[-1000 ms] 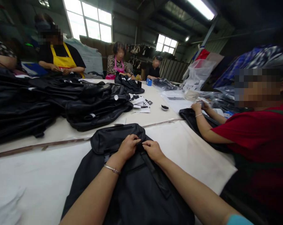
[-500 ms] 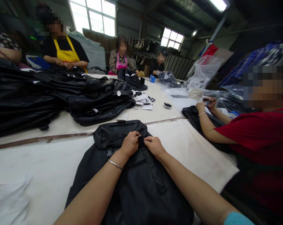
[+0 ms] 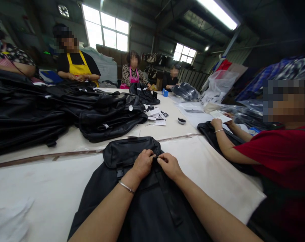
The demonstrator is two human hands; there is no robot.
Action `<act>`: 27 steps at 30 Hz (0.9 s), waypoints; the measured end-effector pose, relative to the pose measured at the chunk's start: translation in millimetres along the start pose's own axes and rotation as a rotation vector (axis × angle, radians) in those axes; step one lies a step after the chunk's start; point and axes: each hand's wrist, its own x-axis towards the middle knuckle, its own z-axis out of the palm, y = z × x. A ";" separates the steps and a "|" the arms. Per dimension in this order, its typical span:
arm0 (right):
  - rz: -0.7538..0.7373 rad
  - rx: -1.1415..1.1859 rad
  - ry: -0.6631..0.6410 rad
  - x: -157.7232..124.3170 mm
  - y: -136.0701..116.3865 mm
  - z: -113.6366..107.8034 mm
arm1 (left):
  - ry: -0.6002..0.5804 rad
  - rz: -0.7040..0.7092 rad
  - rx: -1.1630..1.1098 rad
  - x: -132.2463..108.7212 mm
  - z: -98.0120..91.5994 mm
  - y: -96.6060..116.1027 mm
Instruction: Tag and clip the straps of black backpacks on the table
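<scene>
2 windows [image 3: 105, 28] [image 3: 184, 53], 1 blk backpack [image 3: 148, 210], 2 hands [image 3: 143, 164] [image 3: 170, 166] on it

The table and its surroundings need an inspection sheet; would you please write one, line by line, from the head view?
Surface: pale table, with a brown line running across it.
Work things: black backpack lying flat; small dark strip at its flap.
Clutter: pile of black bags, scattered paper tags, small dish holding dark bits, crumpled white sheet.
Hands: left hand and right hand both pinch the dark strip; contact partly hidden.
Cables: nothing seen.
Surroundings: co-workers around the table; at right, a person in red holds a pale card above another black bag.
</scene>
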 end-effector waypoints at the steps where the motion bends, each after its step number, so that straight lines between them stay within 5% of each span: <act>1: -0.012 -0.023 0.008 0.3 -4.6 0.0 | 0.008 0.009 0.008 -0.4 0.1 0.2; 8: 0.353 0.149 0.018 10.8 -4.3 17.7 | 0.035 0.052 0.125 -2.2 8.9 -0.7; 16: 0.496 0.245 -0.075 0.8 -12.6 8.4 | 0.064 0.055 0.151 -3.9 14.9 -1.8; 27: 0.760 0.874 -0.147 -5.2 -4.8 -5.6 | -0.097 0.027 -0.016 -1.4 -0.8 -0.1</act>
